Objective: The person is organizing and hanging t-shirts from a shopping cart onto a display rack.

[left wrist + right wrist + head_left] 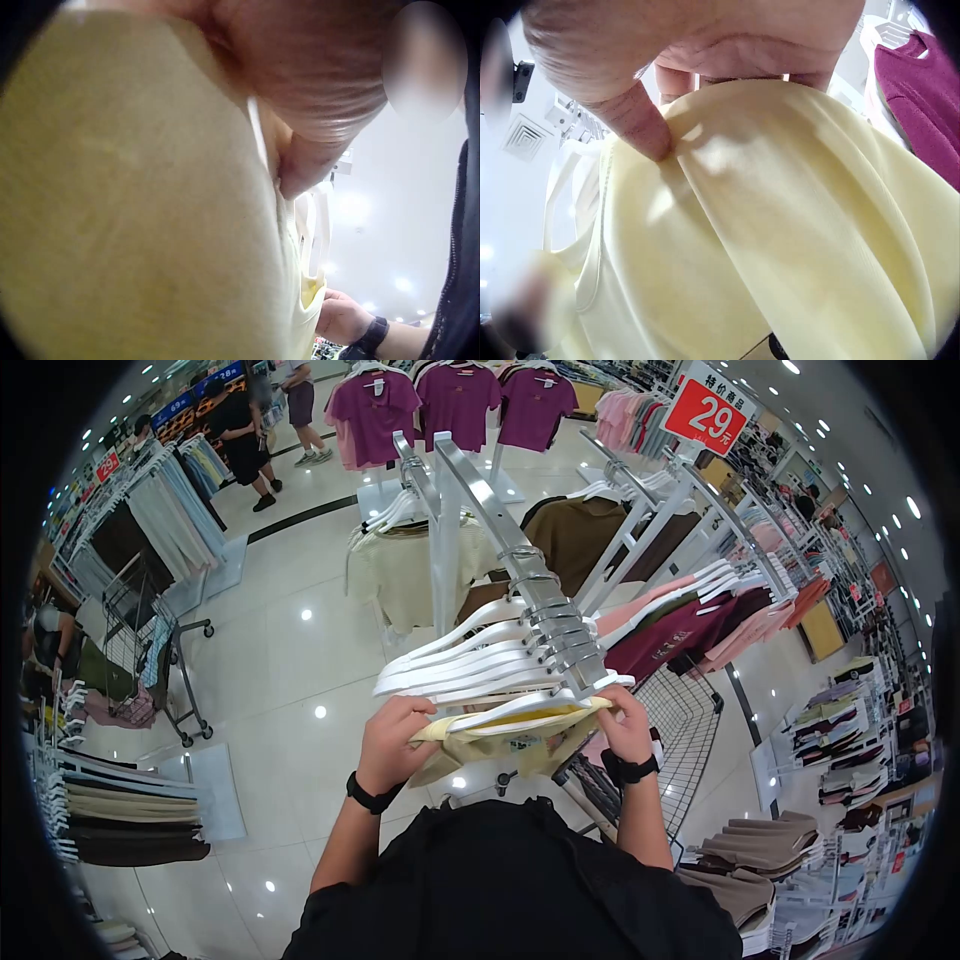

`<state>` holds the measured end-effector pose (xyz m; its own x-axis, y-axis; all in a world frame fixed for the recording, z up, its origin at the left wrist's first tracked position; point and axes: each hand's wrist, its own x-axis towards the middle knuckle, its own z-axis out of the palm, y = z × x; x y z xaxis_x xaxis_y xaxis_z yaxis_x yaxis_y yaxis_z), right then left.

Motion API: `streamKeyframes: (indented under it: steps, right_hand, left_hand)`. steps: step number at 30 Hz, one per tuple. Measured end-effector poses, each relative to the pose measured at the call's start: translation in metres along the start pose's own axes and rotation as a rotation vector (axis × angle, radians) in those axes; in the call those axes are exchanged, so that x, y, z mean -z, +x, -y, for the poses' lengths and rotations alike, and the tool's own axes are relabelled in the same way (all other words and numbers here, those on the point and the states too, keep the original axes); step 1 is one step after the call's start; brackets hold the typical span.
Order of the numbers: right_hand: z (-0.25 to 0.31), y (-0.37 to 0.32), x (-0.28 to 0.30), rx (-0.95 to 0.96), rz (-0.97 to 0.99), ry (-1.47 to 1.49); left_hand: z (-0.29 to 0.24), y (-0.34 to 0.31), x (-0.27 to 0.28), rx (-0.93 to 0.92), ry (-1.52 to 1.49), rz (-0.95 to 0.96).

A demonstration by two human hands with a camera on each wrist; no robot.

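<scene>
Head cam: 1 pale-yellow fabric top (480,753) on curved white hanger (515,711); L hand (390,740) pinching one shldr., R hand (628,726) the other.

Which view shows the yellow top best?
The head view: it takes in the yellow top from side to side, with its neckline. The left wrist shows mostly close fabric; the right wrist, one side and part of the neckline.

I see the person's left grip (395,745) and right grip (627,728) holding a yellow shirt (490,753) by its shoulders, a white hanger (522,709) at its neck. Beyond it, more hangers (450,672) crowd a metal rail (490,500); purple shirts (458,405) hang farther off.
</scene>
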<state>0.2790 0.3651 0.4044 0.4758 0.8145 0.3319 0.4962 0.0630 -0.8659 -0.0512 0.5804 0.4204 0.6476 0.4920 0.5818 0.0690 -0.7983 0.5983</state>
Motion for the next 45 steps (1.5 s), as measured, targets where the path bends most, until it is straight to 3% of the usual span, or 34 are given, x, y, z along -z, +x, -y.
streamKeyframes:
  steps: [5, 8, 11, 15, 16, 18, 19, 21, 23, 30, 32, 36, 38, 42, 45]
  right_hand:
    - [0.015, 0.008, 0.005, -0.002, 0.064, -0.091]
    - [0.025, 0.012, 0.003, 0.097, 0.032, -0.189]
    - [0.03, 0.014, -0.003, 0.221, -0.054, -0.293]
    - [0.032, 0.019, -0.008, 0.267, -0.227, -0.276]
    - [0.031, 0.018, -0.008, 0.266, -0.227, -0.278]
    - [0.029, 0.017, -0.006, -0.015, -0.107, -0.13]
    - [0.027, 0.016, -0.007, -0.063, -0.076, -0.114]
    - [0.02, 0.017, -0.009, -0.097, -0.088, 0.042]
    - [0.032, 0.02, -0.01, -0.166, -0.11, 0.279]
    - [0.034, 0.047, 0.001, -0.333, -0.286, 0.768]
    - [0.039, 0.053, 0.005, -0.343, -0.331, 0.784]
    - [0.046, 0.059, 0.016, -0.368, -0.244, 0.921]
    - [0.044, 0.064, 0.02, -0.294, -0.308, 0.966]
    - [0.047, 0.064, 0.024, -0.227, -0.252, 1.02]
    - [0.053, 0.066, 0.017, -0.305, -0.262, 1.1]
  left_hand:
    - [-0.008, 0.012, 0.009, -0.073, -0.013, -0.065]
    - [0.0, 0.009, 0.009, -0.103, 0.02, -0.092]
    - [-0.003, 0.009, 0.002, 0.061, 0.045, -0.182]
    - [-0.004, 0.018, 0.005, 0.062, 0.069, -0.223]
    - [-0.002, 0.019, 0.005, 0.089, 0.011, -0.154]
    - [0.003, 0.019, 0.004, 0.116, -0.052, -0.086]
    - [0.006, 0.018, 0.002, 0.165, -0.104, -0.03]
    - [0.006, 0.021, 0.006, 0.216, -0.158, 0.027]
    - [0.007, 0.026, 0.016, 0.314, -0.292, 0.226]
    - [0.025, 0.025, 0.011, 0.269, -0.459, 0.236]
    - [0.027, 0.025, 0.009, 0.262, -0.435, 0.219]
    - [0.029, 0.022, 0.009, 0.277, -0.422, 0.284]
    - [0.028, 0.02, 0.009, 0.265, -0.364, 0.261]
    - [0.025, 0.014, 0.01, 0.316, -0.333, 0.235]
    - [0.022, 0.008, 0.008, 0.338, -0.316, 0.188]
